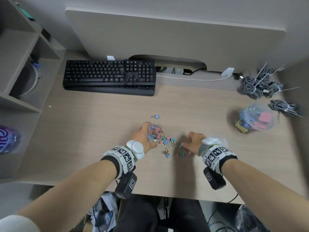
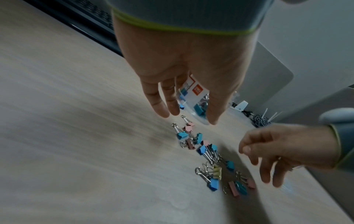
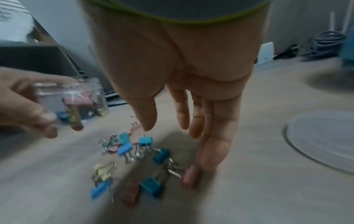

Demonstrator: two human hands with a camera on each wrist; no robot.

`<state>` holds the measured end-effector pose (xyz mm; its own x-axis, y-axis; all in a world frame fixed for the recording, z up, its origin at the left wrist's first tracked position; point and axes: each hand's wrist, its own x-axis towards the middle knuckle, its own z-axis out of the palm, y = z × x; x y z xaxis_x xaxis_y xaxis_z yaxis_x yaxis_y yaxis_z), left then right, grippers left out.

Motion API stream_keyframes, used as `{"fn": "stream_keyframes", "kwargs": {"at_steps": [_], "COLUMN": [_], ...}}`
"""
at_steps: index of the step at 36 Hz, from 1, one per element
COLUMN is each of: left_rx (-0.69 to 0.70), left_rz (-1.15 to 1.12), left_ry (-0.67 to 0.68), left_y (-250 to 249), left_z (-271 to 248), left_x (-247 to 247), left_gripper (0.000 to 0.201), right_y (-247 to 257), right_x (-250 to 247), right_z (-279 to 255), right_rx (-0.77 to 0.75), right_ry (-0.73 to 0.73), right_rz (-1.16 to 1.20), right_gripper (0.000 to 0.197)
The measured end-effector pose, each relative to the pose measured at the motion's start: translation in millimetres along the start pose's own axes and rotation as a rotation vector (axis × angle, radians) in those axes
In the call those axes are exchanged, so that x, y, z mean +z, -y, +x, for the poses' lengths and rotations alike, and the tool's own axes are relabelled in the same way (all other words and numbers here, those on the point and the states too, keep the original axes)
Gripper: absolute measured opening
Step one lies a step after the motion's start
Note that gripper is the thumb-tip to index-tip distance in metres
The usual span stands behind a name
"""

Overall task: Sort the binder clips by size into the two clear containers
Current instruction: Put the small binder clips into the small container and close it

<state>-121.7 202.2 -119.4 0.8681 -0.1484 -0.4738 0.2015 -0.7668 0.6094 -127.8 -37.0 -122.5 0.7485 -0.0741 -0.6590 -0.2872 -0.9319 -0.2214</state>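
My left hand [image 1: 146,132] grips a small clear container [image 1: 155,132] of small pink, blue and gold binder clips, held just above the desk; the right wrist view shows its fingers curled round the container [image 3: 72,101]. Several small loose clips [image 1: 168,145] lie on the desk between my hands. My right hand [image 1: 188,144] hovers over them with fingers relaxed and spread, holding nothing [image 3: 172,130]. One blue clip [image 1: 155,116] lies alone farther back. A larger clear container [image 1: 257,117] with big pink, blue and yellow clips stands at the right.
A black keyboard [image 1: 108,76] sits at the back of the desk [image 1: 100,131]. Bundled grey cables [image 1: 260,84] lie at the back right. A round clear lid [image 3: 321,136] lies by my right wrist. A purple bottle [image 1: 8,139] and shelves stand to the left.
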Motion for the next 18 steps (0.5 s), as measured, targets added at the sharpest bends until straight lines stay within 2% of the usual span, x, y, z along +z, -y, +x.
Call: {"fn": "stream_keyframes", "kwargs": {"at_steps": [4, 8, 10, 13, 18], "left_rx": [-0.003, -0.018, -0.021, -0.026, -0.027], "left_rz": [0.002, 0.013, 0.017, 0.021, 0.025], "left_ry": [0.003, 0.003, 0.003, -0.006, -0.013], "left_y": [1.8, 4.5, 5.0, 5.6, 7.8], "left_z": [-2.6, -3.9, -4.7, -6.3, -9.5], "left_x": [0.3, -0.8, -1.7, -3.9, -5.8], "left_gripper": [0.078, 0.079, 0.079, 0.079, 0.079], "right_y": [-9.9, 0.4, 8.3, 18.4, 16.7], "right_x": [23.5, 42.8, 46.2, 49.5, 52.7], "right_z": [-2.1, -3.8, -3.1, -0.4, 6.9], "right_rx": [0.028, -0.051, -0.101, -0.147, -0.120], "right_ry": [0.038, -0.010, -0.016, -0.020, -0.056], "right_rz": [0.002, 0.028, -0.109, -0.244, -0.210], "right_gripper": [0.063, 0.075, 0.073, 0.057, 0.045]}}
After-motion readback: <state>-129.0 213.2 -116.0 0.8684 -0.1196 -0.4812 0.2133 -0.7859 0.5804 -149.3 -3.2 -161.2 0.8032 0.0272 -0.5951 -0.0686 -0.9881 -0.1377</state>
